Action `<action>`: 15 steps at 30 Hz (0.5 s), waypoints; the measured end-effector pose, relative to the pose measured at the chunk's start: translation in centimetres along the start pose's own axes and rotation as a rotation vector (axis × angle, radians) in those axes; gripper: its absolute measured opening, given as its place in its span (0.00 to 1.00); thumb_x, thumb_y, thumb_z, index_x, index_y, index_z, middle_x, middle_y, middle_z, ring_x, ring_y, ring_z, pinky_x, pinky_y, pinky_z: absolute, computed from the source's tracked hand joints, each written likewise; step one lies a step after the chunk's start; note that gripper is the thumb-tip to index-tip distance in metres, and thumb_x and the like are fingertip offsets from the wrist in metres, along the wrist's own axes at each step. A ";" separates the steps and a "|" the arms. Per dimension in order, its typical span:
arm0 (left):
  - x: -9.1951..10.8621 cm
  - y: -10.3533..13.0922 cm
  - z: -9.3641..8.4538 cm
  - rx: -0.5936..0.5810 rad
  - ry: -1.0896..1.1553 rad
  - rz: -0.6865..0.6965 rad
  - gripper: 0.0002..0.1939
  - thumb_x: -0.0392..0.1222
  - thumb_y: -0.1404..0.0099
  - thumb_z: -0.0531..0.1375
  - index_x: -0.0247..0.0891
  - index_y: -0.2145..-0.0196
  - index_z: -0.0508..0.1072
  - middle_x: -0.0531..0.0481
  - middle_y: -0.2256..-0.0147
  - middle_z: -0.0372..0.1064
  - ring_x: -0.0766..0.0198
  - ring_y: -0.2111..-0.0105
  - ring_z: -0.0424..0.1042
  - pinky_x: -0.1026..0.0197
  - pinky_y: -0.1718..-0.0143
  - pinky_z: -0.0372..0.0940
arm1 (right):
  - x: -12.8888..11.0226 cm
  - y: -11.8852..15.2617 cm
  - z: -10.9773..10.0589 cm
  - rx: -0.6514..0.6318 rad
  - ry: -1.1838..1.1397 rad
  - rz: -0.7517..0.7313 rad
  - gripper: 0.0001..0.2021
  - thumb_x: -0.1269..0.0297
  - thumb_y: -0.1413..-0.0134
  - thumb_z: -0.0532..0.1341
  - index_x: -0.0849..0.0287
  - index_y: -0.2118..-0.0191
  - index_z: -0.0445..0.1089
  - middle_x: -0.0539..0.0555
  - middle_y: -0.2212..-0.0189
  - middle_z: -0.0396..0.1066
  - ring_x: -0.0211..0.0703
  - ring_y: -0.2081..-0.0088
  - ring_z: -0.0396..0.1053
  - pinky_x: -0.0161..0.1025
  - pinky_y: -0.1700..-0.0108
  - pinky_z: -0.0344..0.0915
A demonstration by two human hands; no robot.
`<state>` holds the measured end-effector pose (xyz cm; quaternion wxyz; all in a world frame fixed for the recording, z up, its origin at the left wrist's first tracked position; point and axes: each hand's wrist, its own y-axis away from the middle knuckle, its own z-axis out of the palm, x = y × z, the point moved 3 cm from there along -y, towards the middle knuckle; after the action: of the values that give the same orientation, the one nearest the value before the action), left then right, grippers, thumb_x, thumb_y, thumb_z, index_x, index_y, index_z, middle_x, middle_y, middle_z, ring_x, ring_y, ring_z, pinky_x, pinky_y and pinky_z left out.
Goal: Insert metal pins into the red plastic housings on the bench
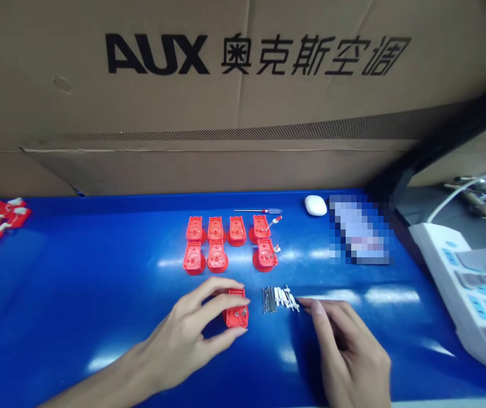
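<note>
My left hand [200,317] has its thumb and fingers around a small red plastic housing [237,318], which rests on the blue table with its open side up. Tips of my right hand [347,345] reach the edge of a group of small white plastic pieces [286,297]. Its thumb presses against the index finger; whether a piece is pinched there is hidden. Beside the white pieces lie several dark metal pins [269,300] in a row. Farther back stand several more red housings [216,256] in two rows. Two on the right, including one red housing [265,255], have a white-and-red piece sticking out.
A thin screwdriver [263,211] lies behind the housings. At the back right are a white rounded case [315,205] and a pixelated flat object [359,232]. A white power strip [468,294] stands right; red-and-white parts [0,221] lie far left. A cardboard box [225,113] closes the back.
</note>
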<state>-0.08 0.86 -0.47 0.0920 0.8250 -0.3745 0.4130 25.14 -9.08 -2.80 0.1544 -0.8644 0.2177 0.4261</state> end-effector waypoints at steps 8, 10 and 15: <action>-0.1 0.4 0.3 0.018 0.034 -0.086 0.33 0.40 0.25 0.69 0.54 0.29 0.63 0.50 0.38 0.75 0.58 0.39 0.78 0.55 0.36 0.75 | -3.8 -1.0 0.0 -0.121 -0.081 -0.461 0.11 0.67 0.28 0.65 0.52 0.45 0.77 0.53 0.56 0.79 0.44 0.59 0.76 0.42 0.55 0.71; -0.1 0.4 0.3 0.025 0.035 -0.067 0.33 0.39 0.26 0.69 0.53 0.30 0.63 0.50 0.39 0.76 0.59 0.40 0.79 0.56 0.37 0.75 | -5.6 -1.5 0.8 -0.290 -0.066 -0.690 0.15 0.68 0.31 0.69 0.53 0.42 0.75 0.54 0.56 0.79 0.45 0.58 0.77 0.46 0.47 0.72; -0.3 0.2 0.4 0.029 0.039 -0.058 0.33 0.41 0.27 0.71 0.52 0.30 0.63 0.49 0.40 0.77 0.57 0.42 0.80 0.55 0.38 0.77 | -7.1 -2.9 2.8 -0.447 -0.021 -0.797 0.02 0.67 0.26 0.65 0.55 0.53 0.77 0.53 0.62 0.76 0.44 0.62 0.71 0.41 0.57 0.71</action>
<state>-0.14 0.74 -0.99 0.0993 0.8286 -0.3428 0.4313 20.90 -3.63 1.46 0.1182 -0.8885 -0.2306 0.3786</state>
